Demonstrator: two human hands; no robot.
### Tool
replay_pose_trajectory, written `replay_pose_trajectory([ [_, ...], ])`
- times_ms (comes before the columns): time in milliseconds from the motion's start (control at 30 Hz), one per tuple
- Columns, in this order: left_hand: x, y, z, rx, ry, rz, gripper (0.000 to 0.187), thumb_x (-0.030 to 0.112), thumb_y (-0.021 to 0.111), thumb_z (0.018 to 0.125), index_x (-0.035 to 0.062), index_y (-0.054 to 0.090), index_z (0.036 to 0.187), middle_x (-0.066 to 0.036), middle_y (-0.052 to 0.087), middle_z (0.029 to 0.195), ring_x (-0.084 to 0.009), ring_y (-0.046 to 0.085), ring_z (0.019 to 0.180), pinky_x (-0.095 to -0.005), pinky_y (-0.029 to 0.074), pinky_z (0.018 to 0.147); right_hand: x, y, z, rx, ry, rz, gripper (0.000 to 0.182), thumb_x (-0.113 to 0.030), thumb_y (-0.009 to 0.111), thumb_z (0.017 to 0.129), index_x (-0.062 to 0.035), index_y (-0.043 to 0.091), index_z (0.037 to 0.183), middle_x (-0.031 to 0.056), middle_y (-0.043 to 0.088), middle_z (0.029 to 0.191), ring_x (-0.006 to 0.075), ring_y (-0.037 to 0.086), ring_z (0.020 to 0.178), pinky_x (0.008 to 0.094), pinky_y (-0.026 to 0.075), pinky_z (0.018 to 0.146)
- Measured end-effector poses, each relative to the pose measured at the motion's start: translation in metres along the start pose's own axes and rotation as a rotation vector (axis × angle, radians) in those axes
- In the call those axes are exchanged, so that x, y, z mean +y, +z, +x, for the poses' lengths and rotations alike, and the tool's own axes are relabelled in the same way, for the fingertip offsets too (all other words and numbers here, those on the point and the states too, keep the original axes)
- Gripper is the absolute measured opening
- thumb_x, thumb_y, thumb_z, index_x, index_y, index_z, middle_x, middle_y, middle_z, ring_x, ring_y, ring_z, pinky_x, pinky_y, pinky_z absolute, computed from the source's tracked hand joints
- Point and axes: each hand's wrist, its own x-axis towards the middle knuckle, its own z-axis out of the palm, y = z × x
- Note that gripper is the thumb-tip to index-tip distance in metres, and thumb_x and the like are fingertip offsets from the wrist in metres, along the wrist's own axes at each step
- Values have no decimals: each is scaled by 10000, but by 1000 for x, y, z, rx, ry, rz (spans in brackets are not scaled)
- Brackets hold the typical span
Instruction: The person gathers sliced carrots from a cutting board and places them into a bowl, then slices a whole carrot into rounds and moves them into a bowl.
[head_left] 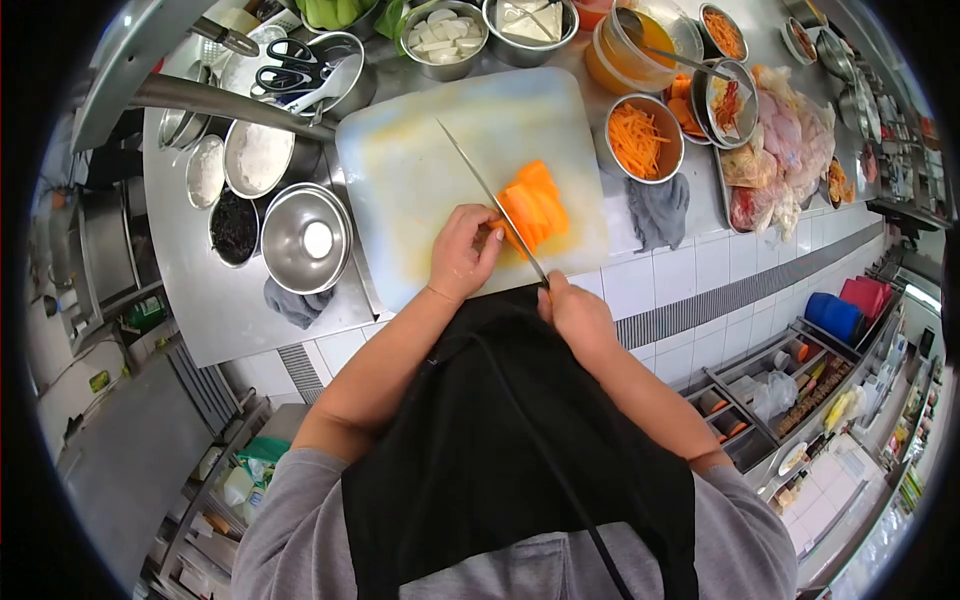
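A white cutting board (400,170) with yellowish stains lies in front of me. On it, carrot slices (538,205) lie fanned and overlapping to the right of a long knife blade (475,175). My right hand (582,318) is closed around the knife's handle at the board's near edge, and the blade points away and to the left. My left hand (465,252) has bent fingertips pressed on the carrot just left of the blade. Its fingers partly hide the carrot there.
Right of the board stand a bowl of carrot shreds (637,140), a grey cloth (658,212) and bagged raw meat (790,150). To the left are an empty steel bowl (290,255), a bowl of dark shreds (234,228) and a container with black-handled scissors (290,65). A metal bar (230,105) crosses the upper left.
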Motion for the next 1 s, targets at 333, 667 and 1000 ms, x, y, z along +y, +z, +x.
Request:
replay_pose_trajectory([
  [333,-1,2,-2,-40,21,14,180,68,761,947,52,694,1113,-120,700,1063,-279,733,886,-358,612,762,-3,10,24,-19,36,-3,213,-250,587,1067,-37,576,1065,255,732,828,479,731,805,608,560,734],
  [667,2,-1,3,-40,-3,1,182,92,765,954,62,695,1119,-115,709,1080,-290,724,915,-370,602,759,3,20,36,-57,84,10,243,-281,593,1061,-38,584,1076,276,744,889,492,733,860,623,564,792],
  [1000,-3,-2,1,-59,-10,3,174,91,763,958,54,687,1110,-112,707,1080,-290,724,928,-371,614,776,8,-6,-7,-4,39,-5,251,-299,633,1066,-52,592,1049,218,753,874,445,745,798,569,599,732],
])
